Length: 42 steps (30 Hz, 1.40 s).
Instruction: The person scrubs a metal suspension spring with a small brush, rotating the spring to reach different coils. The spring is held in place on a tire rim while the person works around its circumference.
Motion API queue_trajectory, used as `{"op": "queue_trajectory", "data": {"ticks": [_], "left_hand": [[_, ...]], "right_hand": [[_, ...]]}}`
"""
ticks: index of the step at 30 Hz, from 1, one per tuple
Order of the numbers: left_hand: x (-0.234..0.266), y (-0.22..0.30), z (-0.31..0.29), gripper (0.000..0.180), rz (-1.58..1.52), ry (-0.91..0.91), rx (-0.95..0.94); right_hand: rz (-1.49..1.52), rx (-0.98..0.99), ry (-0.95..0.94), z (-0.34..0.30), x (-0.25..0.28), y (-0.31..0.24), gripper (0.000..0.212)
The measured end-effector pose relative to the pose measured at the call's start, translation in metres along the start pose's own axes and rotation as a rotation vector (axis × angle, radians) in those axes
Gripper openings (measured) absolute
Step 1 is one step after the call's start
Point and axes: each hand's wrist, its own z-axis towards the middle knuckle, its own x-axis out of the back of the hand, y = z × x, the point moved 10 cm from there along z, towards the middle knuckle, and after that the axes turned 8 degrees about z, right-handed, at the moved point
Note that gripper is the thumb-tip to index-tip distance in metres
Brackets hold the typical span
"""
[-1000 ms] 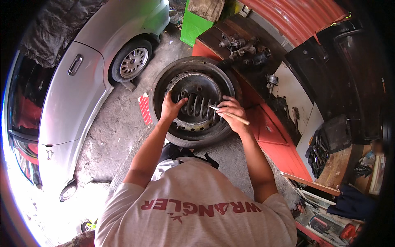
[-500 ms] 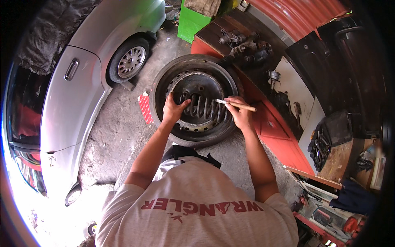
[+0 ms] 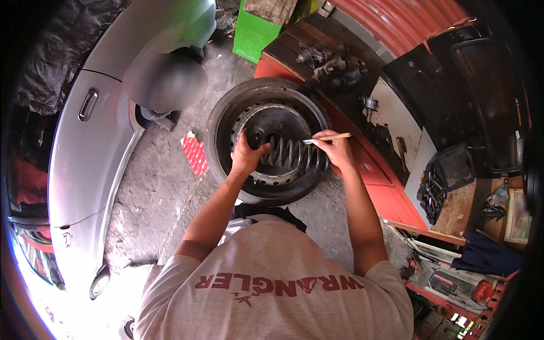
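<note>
A dark coil spring (image 3: 287,154) lies sideways over a steel wheel with a black tyre (image 3: 218,133), which lies flat below it. My left hand (image 3: 247,155) grips the spring's left end, thumb toward the coils and fingers on the far side. In my right hand (image 3: 336,149) is a slim paintbrush (image 3: 341,136) with a pale wooden handle. Its whitish end points left and meets the upper side of the coils near the spring's right half. Whether the bristles touch the metal is too small to tell.
A silver car (image 3: 90,153) stands on the left, a blurred patch over its wheel. Red patterned cardboard (image 3: 194,154) lies on the concrete floor. To the right, a red cabinet (image 3: 377,187) carries greasy metal parts (image 3: 334,65) and a black tool case (image 3: 447,175). Behind is a green box (image 3: 255,34).
The spring and both hands have shifted slightly right over the wheel. The brush has tilted to lie nearer level. A blurred patch now covers the car's wheel.
</note>
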Motion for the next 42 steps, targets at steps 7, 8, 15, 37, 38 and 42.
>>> {"op": "queue_trajectory", "data": {"ticks": [7,8,15,37,38,42], "left_hand": [[-0.02,-0.015,0.042,0.078,-0.578,-0.317,0.124],[-0.025,-0.021,0.047,0.066,-0.606,-0.302,0.176],[-0.035,-0.026,0.051,0.052,-0.745,-0.324,0.325],[-0.006,-0.016,0.013,0.059,-0.586,-0.152,0.076],[-0.008,-0.016,0.01,0.066,-0.583,-0.172,0.131],[0.0,0.003,0.013,0.095,-0.211,-0.064,-0.194]], "right_hand": [[0.555,-0.415,0.53,-0.05,0.048,0.077,0.04],[0.588,-0.466,0.553,-0.052,0.049,0.08,0.045],[0.943,-0.66,0.467,-0.052,0.028,0.091,0.068],[0.923,-0.13,0.489,-0.108,-0.001,0.058,0.016],[0.917,-0.135,0.526,-0.113,-0.001,0.062,0.017],[0.66,0.012,0.63,-0.119,0.01,0.037,0.018]]}}
